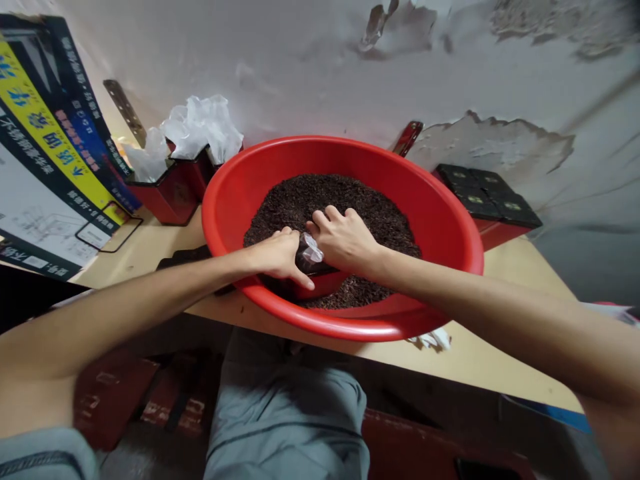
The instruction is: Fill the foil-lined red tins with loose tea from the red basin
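Note:
A round red basin (345,328) holds a bed of dark, loose, dry bits (345,190) that look like tea leaves. Low inside it, toward the front left, sits a small red and black box (323,285) with a clear plastic bag (313,249) poking out of its top. My left hand (283,257) grips the box from the left, thumb along the near side. Against the bag's mouth, my right hand (345,239) is closed with curled fingers; its thumb and the box's inside are mostly hidden.
Red tins (173,193) lined with plastic bags stand at the back left, beside a large printed carton (50,147). Several black-lidded red tins (487,197) are grouped at the right. White scraps (434,339) lie by the basin on the pale table (505,347). A peeling wall rises behind.

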A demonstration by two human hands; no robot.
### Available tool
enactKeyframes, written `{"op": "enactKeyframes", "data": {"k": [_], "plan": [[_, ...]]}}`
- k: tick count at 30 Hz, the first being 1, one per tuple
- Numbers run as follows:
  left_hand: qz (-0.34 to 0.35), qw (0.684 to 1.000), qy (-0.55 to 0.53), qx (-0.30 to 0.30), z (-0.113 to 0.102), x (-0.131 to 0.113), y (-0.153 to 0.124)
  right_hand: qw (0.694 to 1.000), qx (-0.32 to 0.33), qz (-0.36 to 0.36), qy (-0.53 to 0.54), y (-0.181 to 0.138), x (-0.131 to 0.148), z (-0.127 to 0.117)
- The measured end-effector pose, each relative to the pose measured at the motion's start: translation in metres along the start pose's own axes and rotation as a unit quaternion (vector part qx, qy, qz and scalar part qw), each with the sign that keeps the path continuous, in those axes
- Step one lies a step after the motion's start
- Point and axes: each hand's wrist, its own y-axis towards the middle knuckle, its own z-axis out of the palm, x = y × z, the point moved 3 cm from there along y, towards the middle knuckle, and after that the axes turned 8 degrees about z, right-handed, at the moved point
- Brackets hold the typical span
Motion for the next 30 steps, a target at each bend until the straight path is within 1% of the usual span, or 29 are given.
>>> {"op": "enactKeyframes", "data": {"k": [2, 5, 8, 10, 12, 14, 18, 20, 23, 25, 26, 27, 29, 30], "plan": [[-0.014, 1.0, 0.0, -0.006, -0.001, -0.014, -0.005, 0.999, 0.022, 0.031, 0.0, -0.01, -0.001, -0.002], [-0.017, 1.0, -0.013, -0.009, -0.003, -0.032, -0.009, 0.992, 0.086, 0.087, 0.017, -0.023, -0.005, -0.003], [0.005, 1.0, -0.007, -0.014, -0.003, -0.049, -0.009, 0.98, 0.142, 0.131, 0.049, -0.032, -0.014, -0.005], [0.033, 0.999, 0.004, -0.02, 0.0, -0.061, -0.008, 0.973, 0.158, 0.151, 0.077, -0.038, -0.021, -0.009], [0.065, 0.998, 0.013, -0.021, 0.002, -0.071, -0.008, 0.966, 0.154, 0.18, 0.103, -0.043, -0.03, -0.011], [0.087, 0.996, 0.016, -0.018, 0.005, -0.078, -0.008, 0.961, 0.132, 0.213, 0.119, -0.046, -0.039, -0.01], [0.084, 0.996, 0.012, -0.015, 0.01, -0.088, -0.006, 0.959, 0.092, 0.24, 0.121, -0.042, -0.049, -0.001], [0.078, 0.997, 0.005, 0.002, 0.015, -0.099, -0.005, 0.959, 0.074, 0.246, 0.119, -0.034, -0.051, 0.006], [0.089, 0.994, -0.016, 0.056, 0.021, -0.121, -0.003, 0.967, 0.031, 0.223, 0.124, -0.022, -0.054, 0.014], [0.111, 0.989, -0.018, 0.097, 0.017, -0.129, -0.001, 0.973, 0.01, 0.184, 0.137, -0.019, -0.061, 0.021], [0.132, 0.983, -0.018, 0.124, 0.012, -0.128, 0.001, 0.976, 0.004, 0.163, 0.145, -0.02, -0.065, 0.026], [0.151, 0.977, -0.013, 0.153, 0.006, -0.123, 0.003, 0.978, -0.003, 0.141, 0.153, -0.023, -0.07, 0.031], [0.18, 0.961, 0.004, 0.208, -0.01, -0.103, 0.012, 0.981, -0.034, 0.09, 0.168, -0.03, -0.079, 0.041], [0.154, 0.965, 0.042, 0.206, -0.019, -0.087, 0.02, 0.981, -0.06, 0.061, 0.175, -0.035, -0.081, 0.046]]}}
